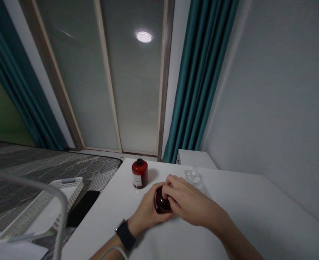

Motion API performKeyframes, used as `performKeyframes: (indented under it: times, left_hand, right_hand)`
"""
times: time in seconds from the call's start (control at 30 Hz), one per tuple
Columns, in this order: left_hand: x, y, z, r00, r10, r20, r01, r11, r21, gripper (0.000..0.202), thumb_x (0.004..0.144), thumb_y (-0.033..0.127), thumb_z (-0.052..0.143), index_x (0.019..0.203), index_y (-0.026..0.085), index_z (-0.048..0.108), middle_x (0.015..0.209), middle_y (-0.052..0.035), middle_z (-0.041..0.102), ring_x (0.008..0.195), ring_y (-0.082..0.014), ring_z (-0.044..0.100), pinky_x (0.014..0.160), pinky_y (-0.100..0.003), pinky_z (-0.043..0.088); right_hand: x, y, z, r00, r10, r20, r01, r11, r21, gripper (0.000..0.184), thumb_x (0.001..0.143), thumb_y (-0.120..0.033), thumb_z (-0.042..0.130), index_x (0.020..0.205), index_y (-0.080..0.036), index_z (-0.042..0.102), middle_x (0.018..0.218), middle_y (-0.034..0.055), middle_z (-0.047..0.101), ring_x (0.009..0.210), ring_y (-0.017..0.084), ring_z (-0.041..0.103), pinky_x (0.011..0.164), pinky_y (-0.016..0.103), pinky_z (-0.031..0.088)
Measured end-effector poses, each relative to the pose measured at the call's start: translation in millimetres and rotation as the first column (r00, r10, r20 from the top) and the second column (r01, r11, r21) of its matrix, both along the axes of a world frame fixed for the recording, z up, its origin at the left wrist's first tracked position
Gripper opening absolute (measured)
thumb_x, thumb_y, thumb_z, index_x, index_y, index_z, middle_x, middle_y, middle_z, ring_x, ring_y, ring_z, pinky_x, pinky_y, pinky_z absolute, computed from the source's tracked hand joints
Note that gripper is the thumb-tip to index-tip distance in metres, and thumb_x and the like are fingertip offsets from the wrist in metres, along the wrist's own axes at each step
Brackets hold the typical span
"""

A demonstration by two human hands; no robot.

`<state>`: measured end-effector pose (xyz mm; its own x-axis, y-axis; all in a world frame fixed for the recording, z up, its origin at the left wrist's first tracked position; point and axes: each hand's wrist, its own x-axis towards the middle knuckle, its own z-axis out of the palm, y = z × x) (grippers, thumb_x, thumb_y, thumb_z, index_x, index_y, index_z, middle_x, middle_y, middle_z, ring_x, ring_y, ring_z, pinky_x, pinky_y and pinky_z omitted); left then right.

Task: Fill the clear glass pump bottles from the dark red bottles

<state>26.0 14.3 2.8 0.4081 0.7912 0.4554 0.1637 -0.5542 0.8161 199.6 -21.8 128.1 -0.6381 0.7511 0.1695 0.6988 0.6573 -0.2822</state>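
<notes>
A dark brown, glossy bottle (162, 203) is held over the white table, tilted so its rounded side faces me. My left hand (151, 204) wraps round it from the left, with a dark watch on that wrist. Over the bottle's upper right side, my right hand (181, 196) has its fingers curled closed against the top. Those fingers cover the neck, so whether a cap is there cannot be seen. Further back on the left stands a red-brown bottle (139, 174), upright, with a black cap and a white label.
Crumpled clear plastic (194, 177) lies behind my right hand on the white table (246, 213). To the left, lower down, are a white perforated basket (44, 206) and a black flat item (83, 208). A pale curved tube (61, 213) crosses the near left.
</notes>
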Motion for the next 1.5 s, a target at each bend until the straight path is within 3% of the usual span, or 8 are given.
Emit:
performKeyframes:
  times: [0.23, 0.5, 0.7, 0.87, 1.07, 1.2, 1.3, 1.5]
  left_hand:
    - [0.0, 0.7, 0.6, 1.0, 0.015, -0.015, -0.015, 1.0, -0.005, 0.07, 0.065, 0.024, 0.083, 0.125, 0.019, 0.049, 0.124, -0.0108, 0.062, 0.112, -0.0303, 0.062, 0.099, -0.044, 0.05]
    - [-0.5, 2.2, 3.3, 1.0, -0.002, -0.02, 0.001, 1.0, -0.018, 0.071, 0.064, 0.018, 0.079, 0.128, 0.019, 0.049, 0.125, -0.0088, 0.062, 0.113, -0.0283, 0.061, 0.1, -0.041, 0.048]
    - [-0.6, 3.2, 5.1, 1.0, -0.007, -0.005, 0.007, 0.999, -0.045, 0.075, 0.063, 0.016, 0.077, 0.131, 0.018, 0.047, 0.128, -0.0109, 0.062, 0.117, -0.0299, 0.06, 0.104, -0.044, 0.046]
    - [-2.1, 5.8, 0.4, 0.997, 0.06, -0.046, -0.062, 0.997, -0.046, 0.077, 0.062, 0.02, 0.08, 0.132, 0.017, 0.046, 0.126, -0.0132, 0.062, 0.116, -0.0319, 0.061, 0.105, -0.049, 0.046]
    - [-2.4, 6.1, 2.4, 0.995, 0.095, -0.04, -0.096, 0.995, -0.032, 0.073, 0.063, 0.023, 0.08, 0.13, 0.017, 0.05, 0.126, -0.0148, 0.064, 0.118, -0.0344, 0.061, 0.107, -0.052, 0.045]
    - [-3.0, 6.9, 2.7, 0.995, 0.091, -0.044, -0.092, 0.995, -0.029, 0.072, 0.063, 0.02, 0.078, 0.129, 0.018, 0.05, 0.124, -0.0136, 0.065, 0.117, -0.0337, 0.062, 0.105, -0.052, 0.046]
    - [-3.3, 7.5, 1.8, 0.994, 0.093, -0.064, -0.094, 0.995, -0.018, 0.072, 0.064, 0.022, 0.078, 0.13, 0.018, 0.049, 0.125, -0.0135, 0.064, 0.116, -0.0337, 0.062, 0.106, -0.053, 0.045]
    - [-3.4, 7.4, 3.3, 0.991, 0.101, -0.085, -0.105, 0.993, -0.046, 0.069, 0.067, 0.026, 0.077, 0.129, 0.019, 0.048, 0.127, -0.0137, 0.063, 0.118, -0.0337, 0.061, 0.108, -0.056, 0.043]
  right_hand:
    - [-1.0, -0.9, 4.0, 0.998, 0.05, -0.04, -0.051, 0.998, -0.028, 0.035, 0.076, 0.007, 0.044, 0.096, -0.018, 0.057, 0.103, 0.0069, 0.057, 0.095, 0.021, 0.052, 0.085, 0.036, 0.046]
    - [3.2, 3.8, 1.2, 0.969, 0.012, -0.248, -0.03, 0.997, -0.071, 0.03, 0.09, -0.001, 0.045, 0.109, -0.02, 0.059, 0.114, 0.0057, 0.054, 0.106, 0.018, 0.057, 0.097, 0.034, 0.048]
    - [14.0, 6.4, -7.3, 0.924, 0.005, -0.383, -0.004, 1.0, 0.002, 0.028, 0.094, -0.006, 0.049, 0.113, -0.022, 0.061, 0.111, 0.0058, 0.059, 0.106, 0.018, 0.059, 0.097, 0.035, 0.048]
    - [35.0, 10.9, -30.4, 0.894, -0.044, -0.446, 0.12, 0.983, 0.142, 0.017, 0.095, -0.014, 0.053, 0.108, -0.021, 0.063, 0.107, 0.0082, 0.066, 0.104, 0.023, 0.059, 0.095, 0.043, 0.048]
    - [69.5, 8.5, -58.2, 0.829, -0.157, -0.537, 0.295, 0.939, 0.18, 0.007, 0.093, -0.02, 0.058, 0.097, -0.023, 0.062, 0.099, 0.0082, 0.07, 0.098, 0.025, 0.061, 0.089, 0.044, 0.049]
    - [105.2, 13.8, -82.5, 0.765, -0.273, -0.583, 0.42, 0.898, 0.131, 0.004, 0.09, -0.023, 0.058, 0.09, -0.022, 0.062, 0.097, 0.0077, 0.07, 0.097, 0.024, 0.062, 0.087, 0.041, 0.049]
    - [132.4, 24.3, -110.1, 0.686, -0.393, -0.613, 0.545, 0.835, 0.075, 0.007, 0.088, -0.027, 0.056, 0.086, -0.021, 0.06, 0.096, 0.0095, 0.069, 0.09, 0.024, 0.062, 0.082, 0.041, 0.051]
    - [162.0, 41.0, -158.5, 0.657, -0.508, -0.557, 0.598, 0.801, -0.025, 0.008, 0.081, -0.021, 0.056, 0.073, -0.021, 0.057, 0.076, 0.0031, 0.064, 0.07, 0.02, 0.062, 0.068, 0.033, 0.053]
